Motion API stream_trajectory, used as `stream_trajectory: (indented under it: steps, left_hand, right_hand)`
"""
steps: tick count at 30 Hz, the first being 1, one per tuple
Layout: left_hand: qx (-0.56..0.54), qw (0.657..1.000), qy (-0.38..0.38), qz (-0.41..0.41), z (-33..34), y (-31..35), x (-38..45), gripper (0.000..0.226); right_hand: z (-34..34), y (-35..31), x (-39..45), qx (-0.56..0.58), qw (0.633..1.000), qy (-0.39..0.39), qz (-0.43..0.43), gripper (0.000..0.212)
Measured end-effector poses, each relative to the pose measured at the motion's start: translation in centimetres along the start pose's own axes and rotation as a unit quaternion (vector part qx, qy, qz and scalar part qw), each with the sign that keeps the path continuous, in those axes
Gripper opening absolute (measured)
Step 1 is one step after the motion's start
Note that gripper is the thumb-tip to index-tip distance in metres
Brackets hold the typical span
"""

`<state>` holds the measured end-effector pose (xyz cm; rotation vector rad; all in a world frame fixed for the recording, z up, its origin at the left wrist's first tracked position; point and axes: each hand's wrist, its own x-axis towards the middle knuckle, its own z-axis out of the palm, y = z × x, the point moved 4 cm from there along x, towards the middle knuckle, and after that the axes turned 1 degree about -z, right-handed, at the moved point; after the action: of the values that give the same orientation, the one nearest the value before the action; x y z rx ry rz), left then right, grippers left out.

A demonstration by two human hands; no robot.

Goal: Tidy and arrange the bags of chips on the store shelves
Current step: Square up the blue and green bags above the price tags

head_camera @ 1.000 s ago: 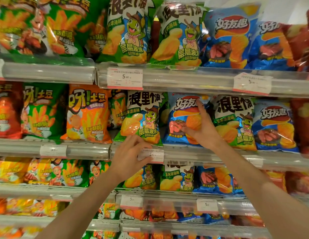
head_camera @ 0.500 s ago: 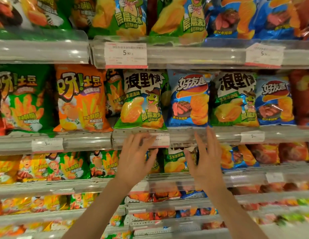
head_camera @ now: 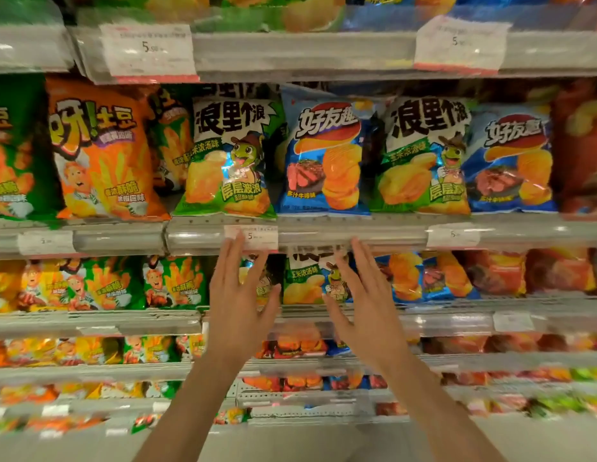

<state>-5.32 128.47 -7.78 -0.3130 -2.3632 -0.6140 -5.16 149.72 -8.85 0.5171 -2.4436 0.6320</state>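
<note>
Chip bags stand upright in rows on several store shelves. On the middle shelf a green frog bag (head_camera: 229, 161) stands beside a blue steak bag (head_camera: 323, 158), then a second green frog bag (head_camera: 423, 158) and another blue bag (head_camera: 510, 161). My left hand (head_camera: 237, 295) and my right hand (head_camera: 363, 295) are both raised with fingers spread, palms facing each other, empty. They frame a green frog bag (head_camera: 307, 281) on the shelf below, without touching it. My left fingertips overlap a price tag (head_camera: 257, 236) on the shelf rail.
An orange fries bag (head_camera: 100, 151) and green fries bags (head_camera: 10, 155) fill the left of the middle shelf. Red bags (head_camera: 580, 151) stand at the far right. Clear plastic rails (head_camera: 357, 233) with price labels front each shelf. Lower shelves hold more small bags, blurred.
My right hand has left the blue steak bag and both hands have dropped below the middle shelf rail, fingers spread. The camera has tilted down and moved closer.
</note>
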Motion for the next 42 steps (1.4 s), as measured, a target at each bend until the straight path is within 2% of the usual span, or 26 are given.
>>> stream_trajectory:
  steps: [2, 5, 9, 13, 17, 21, 26, 30, 32, 36, 42]
  left_hand:
    - [0.004, 0.999, 0.006, -0.051, 1.2, 2.4, -0.7, 0.055]
    - [-0.013, 0.994, -0.009, -0.111, 4.0, 7.2, -2.5, 0.053]
    - [-0.017, 0.983, -0.112, -0.143, 7.9, 13.1, -3.9, 0.056]
    - [-0.021, 0.981, -0.132, -0.143, 9.8, 17.2, -2.8, 0.051]
    - [-0.017, 0.985, -0.134, -0.107, 10.7, 20.4, -0.4, 0.051]
    - [-0.013, 0.993, -0.108, -0.054, 10.5, 22.0, 2.5, 0.047]
    - [0.033, 0.997, -0.049, 0.053, 10.4, 22.6, 6.9, 0.039]
    - [0.048, 0.989, -0.043, 0.131, 11.1, 21.8, 9.5, 0.032]
    - [0.041, 0.985, -0.044, 0.161, 11.4, 21.3, 10.1, 0.031]
    - [0.034, 0.98, -0.041, 0.189, 11.4, 20.8, 10.2, 0.032]
    - [-0.024, 0.983, -0.046, 0.173, 11.9, 19.8, 10.2, 0.036]
  right_hand:
    - [-1.4, 2.1, -0.8, 0.026, 0.999, -0.021, -0.023, 0.061]
    - [-4.1, 6.8, -2.4, 0.064, 0.996, -0.064, 0.005, 0.06]
    - [-8.0, 13.0, -4.2, 0.069, 0.987, -0.133, 0.064, 0.056]
    - [-11.4, 17.9, -5.3, 0.065, 0.983, -0.132, 0.107, 0.054]
    - [-14.7, 21.4, -5.2, 0.058, 0.986, -0.09, 0.132, 0.049]
    - [-17.0, 22.5, -3.6, 0.044, 0.992, -0.056, 0.102, 0.047]
    - [-18.6, 21.0, 0.9, -0.003, 0.999, -0.038, 0.019, 0.033]
    - [-17.1, 19.0, 3.9, -0.018, 0.995, -0.078, -0.065, 0.025]
    - [-16.4, 19.0, 4.7, -0.001, 0.993, -0.101, -0.057, 0.027]
    - [-16.2, 19.4, 5.0, 0.039, 0.995, -0.093, -0.028, 0.026]
    - [-16.6, 19.3, 5.3, 0.071, 0.99, -0.116, 0.025, 0.024]
